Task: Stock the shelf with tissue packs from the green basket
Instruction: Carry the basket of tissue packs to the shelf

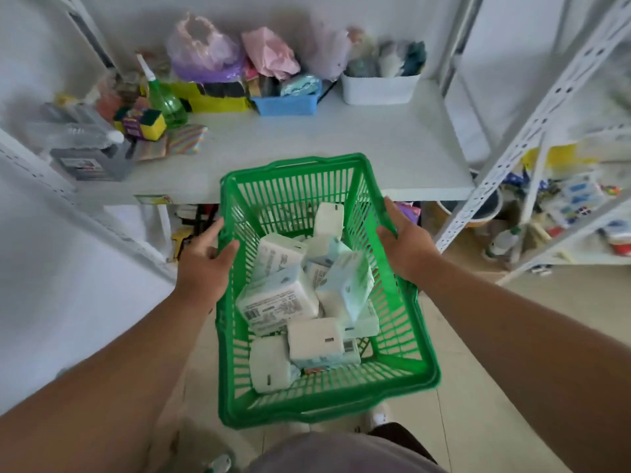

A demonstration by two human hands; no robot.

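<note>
Tissue packs [307, 302], about eight, fill the green basket [327, 401] gripped by left hand [205, 264] and right hand [406, 244].

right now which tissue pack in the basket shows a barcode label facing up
The big pack on the left side of the green basket, nearest the left hand; the others show plain faces.

Your clearest room on the shelf [341, 145] is the bare front and middle stretch, from the striped cloths [177, 141] across to the right upright [532, 128]. The back row is blocked by a spray bottle [164, 97], blue bin [286, 102] and white bin [379, 88]. The left end is crowded by a grey box [92, 162]. The green basket [317, 401], gripped by your left hand [205, 261] and right hand [403, 244], overlaps the shelf's front edge.
</note>
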